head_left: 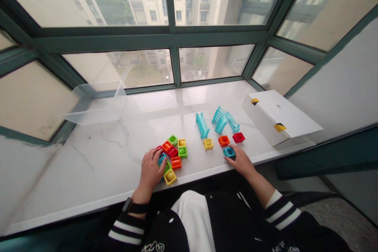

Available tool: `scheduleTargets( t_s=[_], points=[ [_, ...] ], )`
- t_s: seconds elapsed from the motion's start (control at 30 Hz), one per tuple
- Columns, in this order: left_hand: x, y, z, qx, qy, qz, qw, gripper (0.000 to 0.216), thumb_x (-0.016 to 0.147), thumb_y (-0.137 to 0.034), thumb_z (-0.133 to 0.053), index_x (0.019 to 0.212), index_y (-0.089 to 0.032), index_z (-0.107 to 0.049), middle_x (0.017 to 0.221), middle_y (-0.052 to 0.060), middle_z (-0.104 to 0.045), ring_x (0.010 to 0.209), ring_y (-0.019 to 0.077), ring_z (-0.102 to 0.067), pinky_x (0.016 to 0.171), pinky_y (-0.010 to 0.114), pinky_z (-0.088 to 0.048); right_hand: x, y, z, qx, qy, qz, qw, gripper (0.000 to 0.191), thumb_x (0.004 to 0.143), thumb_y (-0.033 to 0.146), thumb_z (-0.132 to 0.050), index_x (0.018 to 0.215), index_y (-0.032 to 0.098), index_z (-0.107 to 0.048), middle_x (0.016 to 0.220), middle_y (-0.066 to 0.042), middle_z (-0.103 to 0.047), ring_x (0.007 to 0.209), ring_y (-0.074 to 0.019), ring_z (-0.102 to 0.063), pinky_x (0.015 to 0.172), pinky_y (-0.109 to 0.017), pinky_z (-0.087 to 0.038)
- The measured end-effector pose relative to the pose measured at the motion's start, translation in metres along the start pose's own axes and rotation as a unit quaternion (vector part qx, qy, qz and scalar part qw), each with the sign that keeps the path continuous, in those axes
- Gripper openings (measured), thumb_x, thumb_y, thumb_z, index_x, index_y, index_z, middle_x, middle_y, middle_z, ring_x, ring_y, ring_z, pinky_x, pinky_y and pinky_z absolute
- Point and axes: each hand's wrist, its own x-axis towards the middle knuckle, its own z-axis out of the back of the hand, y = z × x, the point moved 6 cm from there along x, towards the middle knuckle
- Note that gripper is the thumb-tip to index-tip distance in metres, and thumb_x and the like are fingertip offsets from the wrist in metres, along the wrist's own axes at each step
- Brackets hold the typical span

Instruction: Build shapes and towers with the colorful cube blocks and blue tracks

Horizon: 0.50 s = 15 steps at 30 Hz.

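Note:
My left hand rests with curled fingers on the left side of a cluster of coloured cube blocks, touching a blue one that it partly hides. My right hand lies near the sill's front edge with its fingertips closed on a blue cube block. Just beyond it sit an orange cube, a red cube and a yellow cube. Further back lie translucent blue ribbed track pieces.
All of it sits on a white marble window sill. A clear plastic tub stands at the back left and a white cardboard box at the right. Window glass and frames close off the back.

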Motion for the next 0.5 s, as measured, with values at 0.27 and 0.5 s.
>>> scheduleTargets(
  t_s=[0.27, 0.5],
  points=[
    [0.0009, 0.0008, -0.0017, 0.001, 0.005, -0.001, 1.0, 0.038, 0.1, -0.04, -0.056, 0.134, -0.023, -0.062, 0.138, 0.013, -0.064, 0.13, 0.0335, -0.056, 0.115, 0.053, -0.043, 0.0005, -0.0039, -0.0016, -0.001, 0.004, 0.003, 1.0, 0.059, 0.088, 0.045, -0.069, 0.14, 0.022, -0.055, 0.137, -0.016, -0.064, 0.129, -0.0351, -0.062, 0.116, -0.055, -0.048],
    [0.0012, 0.0007, -0.002, -0.003, 0.003, -0.001, 1.0, 0.038, 0.101, -0.04, -0.055, 0.134, -0.023, -0.062, 0.138, 0.013, -0.064, 0.13, 0.0336, -0.055, 0.116, 0.053, -0.042, -0.0019, 0.0041, 0.0043, -0.004, -0.012, 0.013, 1.0, 0.066, 0.089, 0.048, -0.068, 0.146, 0.022, -0.05, 0.143, -0.017, -0.059, 0.135, -0.0361, -0.057, 0.118, -0.056, -0.046]
  ],
)
